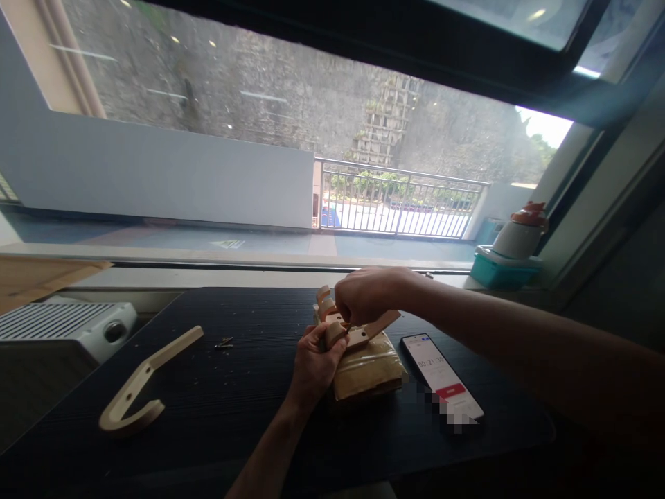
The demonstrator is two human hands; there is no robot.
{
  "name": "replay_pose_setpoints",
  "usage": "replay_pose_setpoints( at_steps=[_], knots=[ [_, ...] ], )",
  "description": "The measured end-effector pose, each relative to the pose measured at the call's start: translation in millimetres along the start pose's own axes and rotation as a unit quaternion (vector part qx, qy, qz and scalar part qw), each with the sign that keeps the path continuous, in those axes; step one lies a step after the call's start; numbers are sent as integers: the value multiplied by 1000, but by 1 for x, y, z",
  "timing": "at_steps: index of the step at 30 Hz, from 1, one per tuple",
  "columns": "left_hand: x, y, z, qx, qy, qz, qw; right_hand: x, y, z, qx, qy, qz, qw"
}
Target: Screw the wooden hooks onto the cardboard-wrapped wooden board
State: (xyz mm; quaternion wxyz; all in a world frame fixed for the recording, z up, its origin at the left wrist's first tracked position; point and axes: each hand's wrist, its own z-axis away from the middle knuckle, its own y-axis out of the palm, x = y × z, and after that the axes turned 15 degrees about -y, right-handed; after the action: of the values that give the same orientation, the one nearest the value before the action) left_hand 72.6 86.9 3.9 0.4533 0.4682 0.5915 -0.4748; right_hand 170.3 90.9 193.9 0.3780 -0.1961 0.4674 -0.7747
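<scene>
My left hand (316,357) is wrapped round the near end of a pale wooden piece with holes (357,337), thumb and fingers pressing it. The piece rests on a parcel wrapped in shiny brown tape (368,371). Directly above it, my right hand (370,294) is closed in a fist, back of the hand towards me. A thin dark tip shows below that fist, against the wood; what the fist grips is mostly hidden. Behind the left hand stand more curved wooden parts (325,299). To the left lies a loose J-shaped wooden piece (136,391) with holes, and a few small screws (224,343).
A phone (444,378) showing a timer lies right of the parcel on the black table (223,430). A radiator (77,326) is at the left edge. On the windowsill at right, a bottle with an orange lid (519,232) stands on a teal box (501,270).
</scene>
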Motion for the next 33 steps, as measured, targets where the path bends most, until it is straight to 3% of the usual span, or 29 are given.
replay_pose_setpoints(
  at_steps=[5, 9, 13, 19, 23, 28, 33],
  knots=[
    [-1, 0, 0, 4, -8, 1, 1000, -27, 5, -10, 35, 23, -119, 992],
    [-1, 0, -1, 6, -9, 2, 1000, -39, 4, -17, 66, 36, -142, 987],
    [-3, 0, 0, 3, -5, 4, 1000, -24, -2, -12, 67, 19, -101, 992],
    [-2, 0, 0, -1, -7, 3, 1000, 0, -9, -4, -5, -14, 19, 1000],
    [-1, 1, 0, -4, -5, 3, 1000, -7, -6, -9, -31, -10, -8, 999],
    [-1, 0, 0, -6, 0, 1, 1000, -21, -2, -14, -11, 29, -83, 996],
    [-3, 1, 0, -12, 2, -6, 1000, -14, -12, -5, 14, 29, -45, 998]
  ],
)
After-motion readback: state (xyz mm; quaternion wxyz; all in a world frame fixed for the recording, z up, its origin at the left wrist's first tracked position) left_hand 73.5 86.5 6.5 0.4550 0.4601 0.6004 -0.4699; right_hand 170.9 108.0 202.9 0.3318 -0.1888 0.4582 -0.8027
